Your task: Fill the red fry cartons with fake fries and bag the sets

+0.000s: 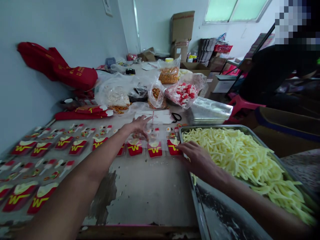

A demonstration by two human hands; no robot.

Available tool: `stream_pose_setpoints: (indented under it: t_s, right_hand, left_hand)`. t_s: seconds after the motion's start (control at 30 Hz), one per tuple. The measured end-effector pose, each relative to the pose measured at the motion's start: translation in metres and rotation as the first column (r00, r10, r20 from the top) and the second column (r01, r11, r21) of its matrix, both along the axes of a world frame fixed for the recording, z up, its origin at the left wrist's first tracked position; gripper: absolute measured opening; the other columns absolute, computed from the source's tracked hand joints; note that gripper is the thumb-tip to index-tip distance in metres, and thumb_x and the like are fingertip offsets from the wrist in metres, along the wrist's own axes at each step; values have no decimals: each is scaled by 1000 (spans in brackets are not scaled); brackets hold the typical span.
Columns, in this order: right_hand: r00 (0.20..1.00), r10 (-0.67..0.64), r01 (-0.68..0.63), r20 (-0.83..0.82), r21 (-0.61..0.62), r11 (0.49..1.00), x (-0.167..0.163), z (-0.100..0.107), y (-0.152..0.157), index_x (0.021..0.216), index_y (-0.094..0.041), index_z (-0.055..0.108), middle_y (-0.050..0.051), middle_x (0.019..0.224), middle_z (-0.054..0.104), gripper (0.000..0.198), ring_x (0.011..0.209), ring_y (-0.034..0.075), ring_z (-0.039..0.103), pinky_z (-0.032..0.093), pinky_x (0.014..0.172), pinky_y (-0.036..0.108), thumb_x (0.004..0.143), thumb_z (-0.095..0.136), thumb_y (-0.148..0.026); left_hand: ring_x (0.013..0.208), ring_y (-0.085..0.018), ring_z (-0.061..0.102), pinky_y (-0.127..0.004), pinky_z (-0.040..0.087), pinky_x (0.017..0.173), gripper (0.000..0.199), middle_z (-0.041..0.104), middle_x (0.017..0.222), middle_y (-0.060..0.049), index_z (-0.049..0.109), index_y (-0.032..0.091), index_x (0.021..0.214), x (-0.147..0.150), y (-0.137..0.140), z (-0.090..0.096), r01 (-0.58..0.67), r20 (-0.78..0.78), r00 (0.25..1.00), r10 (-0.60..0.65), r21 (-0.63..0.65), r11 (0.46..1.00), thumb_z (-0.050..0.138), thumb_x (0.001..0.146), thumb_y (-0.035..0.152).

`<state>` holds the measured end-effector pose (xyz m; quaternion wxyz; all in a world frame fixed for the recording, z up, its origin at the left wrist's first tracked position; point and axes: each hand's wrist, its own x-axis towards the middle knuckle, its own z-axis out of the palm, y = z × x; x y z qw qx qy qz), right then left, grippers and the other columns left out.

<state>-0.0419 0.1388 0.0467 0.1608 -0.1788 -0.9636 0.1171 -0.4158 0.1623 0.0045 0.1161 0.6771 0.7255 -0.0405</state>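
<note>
My left hand [140, 127] reaches over the back of the rows, fingers spread above clear plastic pieces with small toy parts. My right hand [197, 158] is at the tray's left rim, fingers curled down, with a pale yellow toy fry [187, 157] showing beneath them. Its fingertips are beside a red fries carton with a yellow W [173, 147], partly covered. More red cartons [155, 149] with pale tops lie in rows to the left, in clear packaging. A metal tray [197, 200] on the right holds a large heap of pale yellow fries [232, 153].
Behind the rows lie white cards tied with string [155, 117], black-handled scissors [176, 117] and stacked clear plastic trays [211, 110]. Bags of red-and-white pieces [183, 93] and brown pieces [156, 95] stand farther back. A person in dark clothing [267, 73] sits at the right.
</note>
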Motion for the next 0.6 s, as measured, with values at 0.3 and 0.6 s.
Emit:
stream_pose_setpoints:
  t_s: [0.3,0.6]
  right_hand:
    - [904,-261,202,340,197,959,-126,-32,79,108,-16,73,18,118,60,58,114,37,51,45,90,45,81,70,-67]
    - [998,-56,34,-23,-547,836,-130,-37,103,76,-19,60,6,88,68,25,88,22,62,46,77,33,83,74,-37]
  left_hand:
    - [103,-20,67,-25,46,84,32,76,111,-4,76,26,112,-24,8,-13,-61,91,995,42,221,973,57,90,39]
    - [99,-26,57,-37,45,84,32,66,100,-12,75,16,96,-21,-62,68,-38,-193,954,228,679,733,45,97,27]
